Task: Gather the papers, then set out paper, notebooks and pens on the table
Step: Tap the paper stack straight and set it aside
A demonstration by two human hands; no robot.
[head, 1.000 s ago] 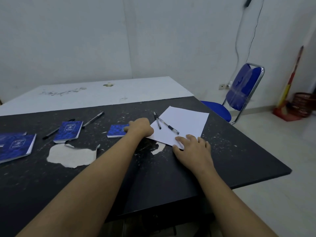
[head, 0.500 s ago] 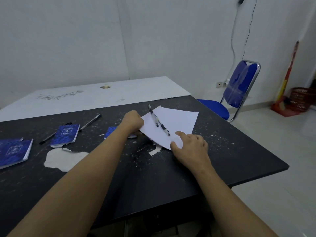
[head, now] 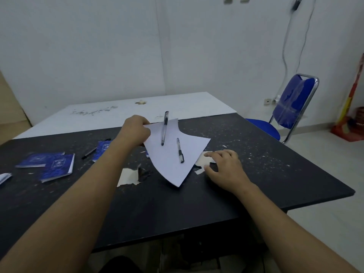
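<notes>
- Pinching upper-left edge of paper (head: 173, 160) with left hand (head: 136, 129), centre frame; forearm stretched in from lower left.
- Resting right hand (head: 224, 167) palm down on table (head: 275, 164) just right of the sheet, fingers loosely spread, gripping nothing, off the paper.
- Paper at frame centre, bowed, upper-left side raised, near corner pointing toward bottom of frame; cannot tell whether that corner touches the table.
- Two pens (head: 164, 128) lying on the sheet: one near its top edge, one mid-sheet.
- Left fingertips hidden behind the sheet.
- Notebooks (head: 57, 167) at mid-left of frame; one partly covered by the left forearm, blue sliver of another under the paper's left edge.
- White object (head: 5, 177) at far left edge cut off, not identifiable.
- Versus 0.5 s ago: right fingertips no longer on the sheet's near edge; sheet lifted higher and turned; both pens still on it, now apart instead of end to end.
</notes>
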